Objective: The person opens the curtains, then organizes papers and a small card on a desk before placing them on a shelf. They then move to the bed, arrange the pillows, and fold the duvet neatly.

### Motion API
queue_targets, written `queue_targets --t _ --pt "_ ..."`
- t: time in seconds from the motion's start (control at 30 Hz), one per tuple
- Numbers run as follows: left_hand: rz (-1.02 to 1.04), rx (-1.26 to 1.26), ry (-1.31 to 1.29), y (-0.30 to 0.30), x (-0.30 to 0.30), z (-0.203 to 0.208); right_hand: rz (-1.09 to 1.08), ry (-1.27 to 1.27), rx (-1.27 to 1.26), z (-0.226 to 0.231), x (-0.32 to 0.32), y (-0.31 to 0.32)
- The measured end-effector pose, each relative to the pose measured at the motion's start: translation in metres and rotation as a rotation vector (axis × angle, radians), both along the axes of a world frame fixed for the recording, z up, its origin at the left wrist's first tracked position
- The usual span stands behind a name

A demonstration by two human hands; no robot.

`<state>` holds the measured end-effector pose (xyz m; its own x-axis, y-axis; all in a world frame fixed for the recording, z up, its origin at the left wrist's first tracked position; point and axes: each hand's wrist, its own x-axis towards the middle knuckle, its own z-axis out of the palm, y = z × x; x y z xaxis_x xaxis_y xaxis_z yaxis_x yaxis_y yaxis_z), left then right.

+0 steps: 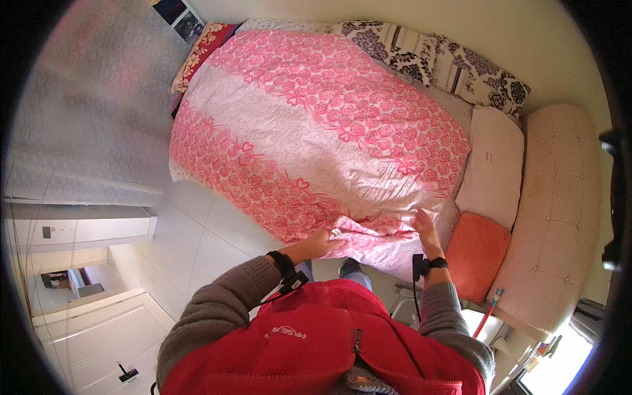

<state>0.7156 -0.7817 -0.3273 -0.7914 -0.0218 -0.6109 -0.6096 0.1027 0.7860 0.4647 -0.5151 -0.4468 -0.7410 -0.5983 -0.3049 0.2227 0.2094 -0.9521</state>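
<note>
A pink and white quilt with a rose pattern (309,125) lies spread over the bed, a broad pale band running across it. Its near edge is lifted and bunched between my two hands. My left hand (320,244) grips the bunched edge at its left end, fingers closed round the fabric. At the other end of the fold, my right hand (423,226) pinches the same edge near the bed's right side. A pale sheet (395,259) shows beneath the raised part.
An orange cushion (478,255) and a pale pillow (491,168) lie by the tufted headboard (550,217) on the right. Dark-patterned pillows (480,74) line the wall. Left of the bed is tiled floor (197,230). A bedside stand (510,342) is at lower right.
</note>
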Motion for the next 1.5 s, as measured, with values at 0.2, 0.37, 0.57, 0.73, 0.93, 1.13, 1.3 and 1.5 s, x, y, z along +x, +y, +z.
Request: queue_targets --t 0.2,0.37,0.57,0.73,0.93,1.13,1.3,1.5 --pt "-0.087 -0.059 0.218 -0.054 0.013 -0.014 0.758 0.13 0.098 0.057 0.061 -0.099" --pt "0.118 -0.007 0.503 -0.182 0.058 -0.012 -0.025 -0.192 0.291 0.01 0.085 -0.189" --pt "0.662 0.105 0.374 -0.448 0.161 -0.01 0.324 1.216 0.465 0.123 0.073 -0.612" --pt "1.286 -0.201 0.487 -0.715 0.281 0.013 0.509 1.27 -0.392 0.219 0.227 -0.91" --pt "1.1 -0.815 0.161 -0.831 0.308 -0.024 0.833 0.938 -0.171 0.121 0.346 -0.838" --pt "1.189 -0.89 0.176 -0.801 0.261 -0.072 1.012 0.703 0.519 -0.025 0.286 -0.552" --pt "1.106 -0.845 0.249 -0.84 0.271 -0.064 0.69 0.173 1.127 -0.03 0.273 -0.432" --pt "1.232 -0.68 0.442 -1.018 0.353 -0.034 0.274 -0.008 1.014 -0.051 0.342 -0.546"
